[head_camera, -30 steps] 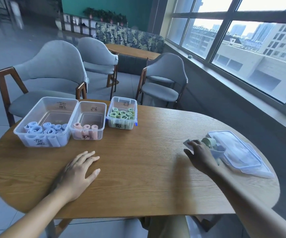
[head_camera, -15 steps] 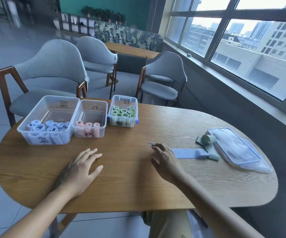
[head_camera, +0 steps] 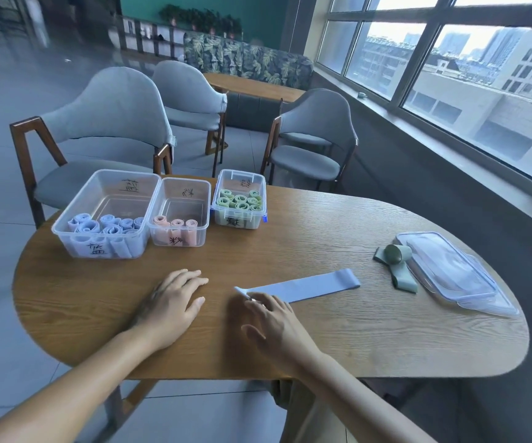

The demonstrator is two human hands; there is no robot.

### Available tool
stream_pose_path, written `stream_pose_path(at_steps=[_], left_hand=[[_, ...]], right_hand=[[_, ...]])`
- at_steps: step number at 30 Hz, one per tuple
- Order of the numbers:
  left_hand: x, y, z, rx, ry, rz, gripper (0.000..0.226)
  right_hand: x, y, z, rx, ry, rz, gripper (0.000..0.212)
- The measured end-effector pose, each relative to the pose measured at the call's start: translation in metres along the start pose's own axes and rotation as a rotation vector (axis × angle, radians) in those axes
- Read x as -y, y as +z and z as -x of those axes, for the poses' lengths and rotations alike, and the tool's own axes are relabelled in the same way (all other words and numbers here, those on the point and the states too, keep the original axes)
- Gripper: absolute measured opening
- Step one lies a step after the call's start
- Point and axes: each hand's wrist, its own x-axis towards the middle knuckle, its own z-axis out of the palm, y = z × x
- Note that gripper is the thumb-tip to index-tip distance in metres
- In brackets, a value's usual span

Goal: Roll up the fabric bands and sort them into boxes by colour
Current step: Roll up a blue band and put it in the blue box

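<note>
A flat blue fabric band lies stretched across the wooden table. My right hand pinches its near left end with the fingertips. My left hand rests flat on the table, fingers straight, a little left of the band. At the back left stand three clear boxes: one with several blue rolls, one with three pink rolls, one with several green rolls. A partly rolled green band lies at the right.
A clear plastic lid lies by the table's right edge, touching the green band. Grey chairs stand behind the table, close to the boxes. The window wall runs along the right.
My right hand took the blue band beside the lid and dragged it left across the table; it now lies stretched in front of me. The left hand stayed flat on the table.
</note>
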Motion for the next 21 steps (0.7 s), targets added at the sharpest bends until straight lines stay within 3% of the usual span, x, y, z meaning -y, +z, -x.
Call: stream_pose_path(at_steps=[10,16,21], left_hand=[[-0.042,0.012,-0.014,0.078,0.199,0.116,0.041],[-0.048,0.008,-0.024,0.166,0.228,0.046,0.011],[-0.051,0.006,-0.03,0.187,0.255,0.01,0.012]], right_hand=[[-0.011,-0.013,0.013,-0.033,-0.019,-0.065,0.023],[-0.067,-0.041,0.023,-0.087,0.209,-0.02,0.031],[-0.123,-0.061,0.034,-0.094,0.436,0.094,0.044]])
